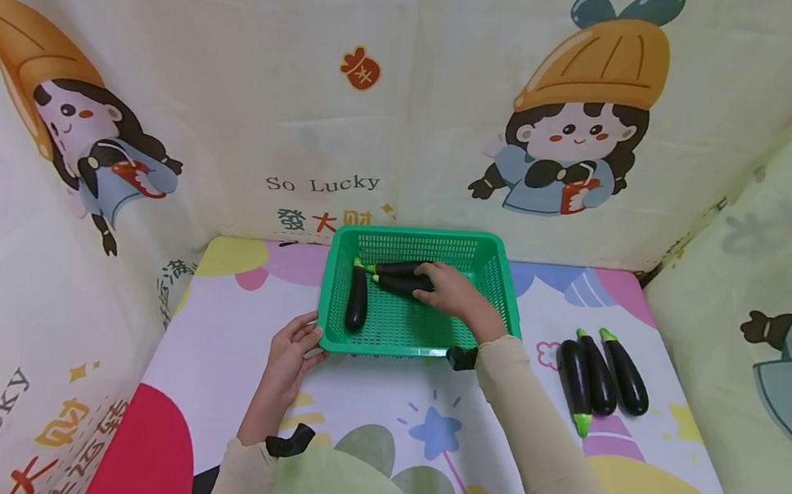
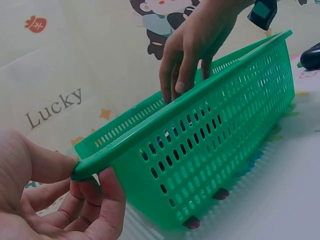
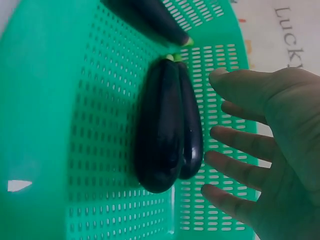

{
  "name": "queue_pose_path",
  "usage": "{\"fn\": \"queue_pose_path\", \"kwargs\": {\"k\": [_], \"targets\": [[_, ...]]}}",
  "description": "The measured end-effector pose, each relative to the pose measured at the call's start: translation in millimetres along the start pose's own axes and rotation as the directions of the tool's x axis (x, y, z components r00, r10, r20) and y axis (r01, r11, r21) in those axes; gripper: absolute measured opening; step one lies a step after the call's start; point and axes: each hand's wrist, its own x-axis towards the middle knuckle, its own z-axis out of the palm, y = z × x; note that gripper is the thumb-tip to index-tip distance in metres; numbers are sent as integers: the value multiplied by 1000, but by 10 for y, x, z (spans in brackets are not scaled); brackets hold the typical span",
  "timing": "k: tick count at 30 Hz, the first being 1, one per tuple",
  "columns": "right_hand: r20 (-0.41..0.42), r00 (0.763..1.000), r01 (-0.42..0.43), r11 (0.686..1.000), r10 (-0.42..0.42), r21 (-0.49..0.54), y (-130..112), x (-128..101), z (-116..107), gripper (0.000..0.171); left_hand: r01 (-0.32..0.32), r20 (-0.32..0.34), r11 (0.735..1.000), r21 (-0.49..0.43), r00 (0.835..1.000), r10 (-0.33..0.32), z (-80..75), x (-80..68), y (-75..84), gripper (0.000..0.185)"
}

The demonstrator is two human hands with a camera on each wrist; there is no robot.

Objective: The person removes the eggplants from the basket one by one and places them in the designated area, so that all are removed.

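A: Eggplants (image 3: 167, 130), two side by side on the floor of the green basket (image 1: 488, 279). Right hand (image 3: 272, 150) just beside them, fingers spread, gripping nothing.

B: Left hand (image 2: 55, 195)?

A: Pinching the basket's near-left corner, thumb on the rim. Three more eggplants (image 1: 601, 377) lie on the cartoon-print table cover (image 1: 221, 341); printed fabric walls all round.

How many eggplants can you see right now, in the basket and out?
6. Three lie in the green basket: one at its left, two side by side under the right hand. Three lie on the mat to its right. None seems hidden.
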Motion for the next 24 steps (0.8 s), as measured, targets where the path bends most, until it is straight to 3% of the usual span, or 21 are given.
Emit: {"fn": "queue_pose_path", "kwargs": {"k": [9, 24], "targets": [[69, 998, 0, 998, -4, 61, 141, 138, 50, 49, 1, -12, 1000, 10, 1000, -1, -5, -3, -1, 44], [115, 993, 8, 1000, -8, 2, 207, 269, 35, 46, -17, -2, 1000, 11, 1000, 17, 1, -23, 14, 46]]}}
